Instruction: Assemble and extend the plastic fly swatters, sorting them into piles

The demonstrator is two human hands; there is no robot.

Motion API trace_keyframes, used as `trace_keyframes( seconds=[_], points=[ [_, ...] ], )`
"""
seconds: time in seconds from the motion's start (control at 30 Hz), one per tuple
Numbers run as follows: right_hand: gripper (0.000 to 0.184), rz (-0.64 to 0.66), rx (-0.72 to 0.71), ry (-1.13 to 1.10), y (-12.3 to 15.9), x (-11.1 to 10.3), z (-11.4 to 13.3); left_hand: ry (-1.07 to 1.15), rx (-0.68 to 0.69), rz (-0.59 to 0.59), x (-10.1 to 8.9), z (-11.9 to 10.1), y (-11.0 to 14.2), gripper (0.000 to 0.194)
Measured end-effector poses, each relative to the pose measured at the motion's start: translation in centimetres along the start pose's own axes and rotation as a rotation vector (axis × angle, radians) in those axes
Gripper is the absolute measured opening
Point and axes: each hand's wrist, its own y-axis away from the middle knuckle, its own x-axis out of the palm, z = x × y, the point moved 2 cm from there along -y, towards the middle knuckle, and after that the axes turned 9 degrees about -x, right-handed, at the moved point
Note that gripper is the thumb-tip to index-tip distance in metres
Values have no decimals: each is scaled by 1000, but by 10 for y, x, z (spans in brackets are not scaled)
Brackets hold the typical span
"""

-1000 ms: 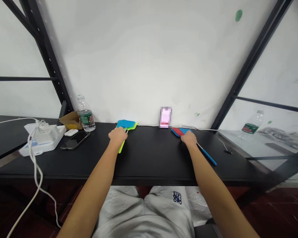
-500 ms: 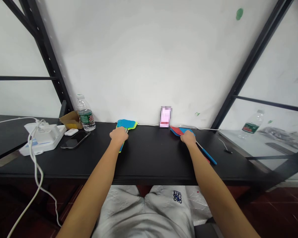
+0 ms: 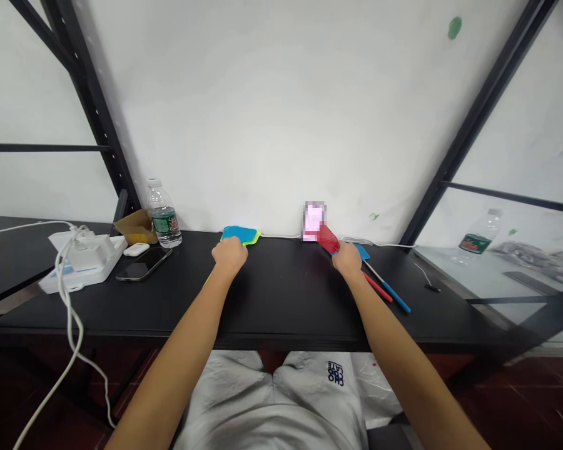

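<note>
My left hand (image 3: 229, 255) is closed at the neck of a yellow-green fly swatter (image 3: 258, 236). A blue fly swatter (image 3: 237, 234) lies over its head, and the hand and forearm cover most of both shafts. Whether the fingers take in the blue one too, I cannot tell. In my right hand (image 3: 348, 259), the fingers are wrapped round a red fly swatter (image 3: 328, 239) just below its head; its red grip shows past the wrist. Beneath and to the right lies another blue fly swatter (image 3: 385, 282) with a metal shaft, partly behind the hand.
A blurred pink phone-like screen (image 3: 312, 219) leans on the wall between the hands. Left on the black table (image 3: 281, 300) are a water bottle (image 3: 165, 215), a cardboard box (image 3: 134, 226), a white case (image 3: 136, 250), a dark phone (image 3: 144, 265) and a white power strip (image 3: 84, 259) with cables.
The red fly swatter's head has lifted and turned away from the blue one, with my right hand shifting slightly left. My left hand has moved a little right, and the yellow-green handle has swung left.
</note>
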Motion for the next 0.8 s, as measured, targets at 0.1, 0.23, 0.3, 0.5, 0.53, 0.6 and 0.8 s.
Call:
trace_keyframes(
  seconds=[0.1,0.23,0.3,0.5,0.53,0.6,0.8],
  points=[
    [32,-57,-74,33,5,-5,18,27,136,-97,0,-13,13,33],
    [28,-189,-207,30,14,-14,40,73,398,-105,8,-35,35,34],
    [23,-278,-316,-11,19,-18,50,94,511,-71,15,-44,45,33],
    [20,-488,-722,-241,35,-25,80,161,695,93,35,-56,62,26],
    [19,-505,-761,-265,37,-25,84,185,712,106,37,-56,63,25],
    [17,-517,-817,-303,42,-24,90,239,735,117,38,-56,63,21],
    [16,-527,-821,-347,47,-22,94,355,732,99,34,-56,63,22]
  ],
)
